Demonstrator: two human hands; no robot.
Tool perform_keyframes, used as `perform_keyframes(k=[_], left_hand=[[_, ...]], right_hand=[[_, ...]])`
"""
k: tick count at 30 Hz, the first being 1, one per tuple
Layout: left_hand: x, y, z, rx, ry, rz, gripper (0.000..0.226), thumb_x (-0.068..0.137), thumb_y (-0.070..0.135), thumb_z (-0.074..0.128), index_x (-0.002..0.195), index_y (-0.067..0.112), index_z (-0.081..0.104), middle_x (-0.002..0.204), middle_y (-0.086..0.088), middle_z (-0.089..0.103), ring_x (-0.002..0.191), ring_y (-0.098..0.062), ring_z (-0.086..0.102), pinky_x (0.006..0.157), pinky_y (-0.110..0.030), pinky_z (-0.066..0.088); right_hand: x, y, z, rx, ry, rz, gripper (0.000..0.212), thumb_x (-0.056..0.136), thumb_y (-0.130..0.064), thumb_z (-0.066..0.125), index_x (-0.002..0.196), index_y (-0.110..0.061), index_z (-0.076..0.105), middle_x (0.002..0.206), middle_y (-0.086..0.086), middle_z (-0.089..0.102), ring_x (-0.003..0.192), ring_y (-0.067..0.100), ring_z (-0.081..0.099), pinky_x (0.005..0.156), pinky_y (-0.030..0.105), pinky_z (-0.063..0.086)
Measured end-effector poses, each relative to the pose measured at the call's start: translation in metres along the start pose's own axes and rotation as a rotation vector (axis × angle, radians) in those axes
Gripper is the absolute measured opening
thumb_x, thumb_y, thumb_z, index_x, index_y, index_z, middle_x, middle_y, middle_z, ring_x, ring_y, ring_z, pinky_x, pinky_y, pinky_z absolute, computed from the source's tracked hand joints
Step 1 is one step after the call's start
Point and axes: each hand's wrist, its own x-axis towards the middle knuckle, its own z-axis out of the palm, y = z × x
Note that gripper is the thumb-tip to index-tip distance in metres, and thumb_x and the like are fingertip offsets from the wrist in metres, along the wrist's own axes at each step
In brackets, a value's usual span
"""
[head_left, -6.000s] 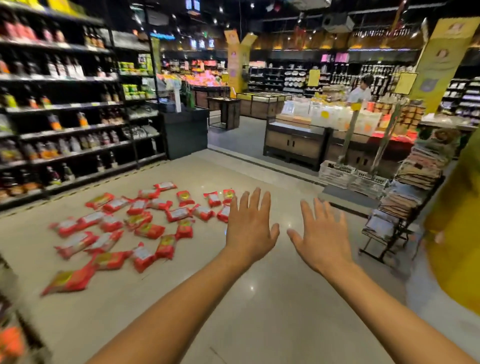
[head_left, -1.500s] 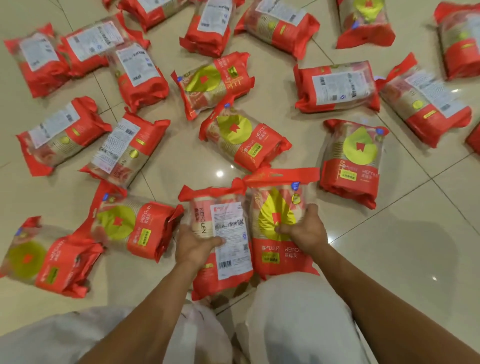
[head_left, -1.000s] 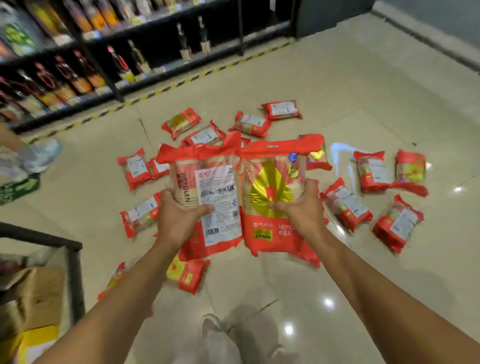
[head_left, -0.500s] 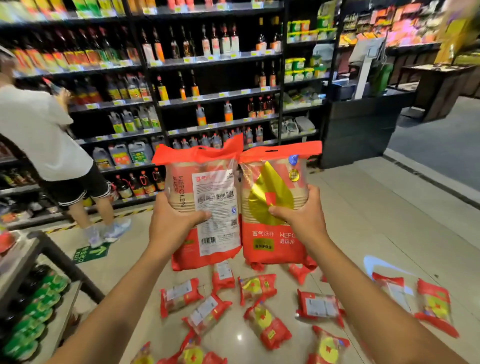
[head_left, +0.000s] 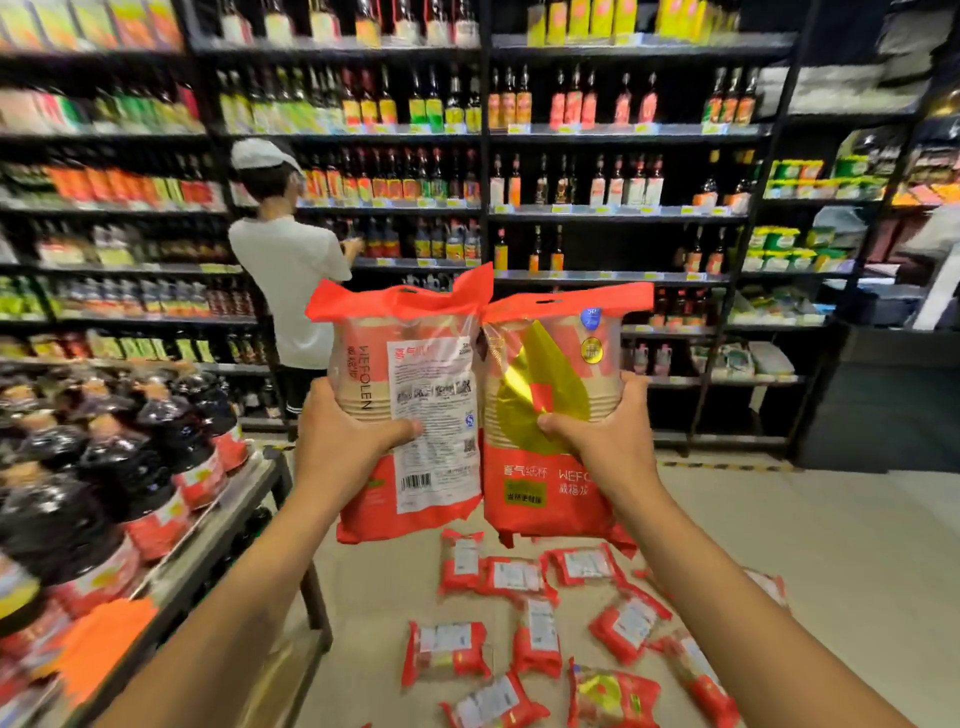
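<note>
Firmly, the left hand (head_left: 343, 441) is gripping the left pack (head_left: 431, 374) and the right hand (head_left: 608, 436) the right pack (head_left: 545, 364), fingers (head_left: 635, 388) curling round them, upright and touching, above loose packs (head_left: 519, 577) lying on the floor (head_left: 831, 545).

each hand (head_left: 343, 441) grips one upright red pack (head_left: 415, 415) before bottle shelves (head_left: 613, 213).

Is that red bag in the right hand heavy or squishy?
Probably light: the right hand holds the bag up alone. Likely firm, since stacked cups show through the wrap. Its shiny film may be slippery.
</note>
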Motion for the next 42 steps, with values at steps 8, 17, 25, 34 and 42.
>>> perform_keyframes(k=[8,17,25,34,42], left_hand=[[0.025,-0.044,-0.119,0.029,0.219,-0.067,0.089,0.035,0.052,0.090,0.111,0.031,0.049,0.110,0.008,0.069,0.098,-0.016,0.070,0.090,-0.050,0.057],[0.001,-0.068,-0.232,0.136,0.538,-0.186,0.081,0.033,0.053,0.087,0.101,0.035,0.047,0.103,0.005,0.068,0.091,-0.016,0.069,0.084,-0.052,0.058],[-0.070,-0.057,-0.273,0.244,0.868,-0.278,0.088,0.029,0.053,0.087,0.104,0.024,0.051,0.104,0.001,0.069,0.095,-0.022,0.069,0.086,-0.049,0.057],[-0.182,-0.023,-0.256,0.367,1.124,-0.457,0.076,0.042,0.040,0.097,0.101,0.031,0.049,0.103,0.004,0.068,0.089,-0.014,0.068,0.082,-0.046,0.058],[-0.304,0.016,-0.265,0.541,1.367,-0.515,0.056,0.058,0.016,0.099,0.093,0.029,0.057,0.084,0.011,0.075,0.076,-0.006,0.072,0.076,-0.047,0.061]], right_hand=[[0.001,-0.033,0.137,0.076,-0.231,-0.062,0.085,0.041,-0.051,0.088,0.112,-0.037,0.043,0.110,-0.007,0.065,0.097,0.018,0.069,0.085,0.052,0.059],[-0.032,-0.063,0.268,0.217,-0.517,-0.130,0.084,0.039,-0.048,0.089,0.110,-0.037,0.045,0.107,-0.004,0.068,0.094,0.019,0.071,0.084,0.053,0.059],[-0.068,-0.089,0.318,0.326,-0.870,-0.205,0.071,0.065,-0.020,0.095,0.114,-0.025,0.044,0.107,-0.002,0.064,0.092,0.016,0.067,0.071,0.038,0.054],[-0.130,-0.084,0.326,0.382,-1.250,-0.164,0.069,0.067,-0.017,0.093,0.116,-0.021,0.044,0.104,-0.003,0.063,0.093,0.016,0.064,0.082,0.042,0.053],[-0.242,-0.110,0.307,0.458,-1.555,-0.178,0.080,0.063,-0.026,0.095,0.123,-0.023,0.043,0.110,-0.009,0.061,0.097,0.014,0.061,0.086,0.039,0.049]])
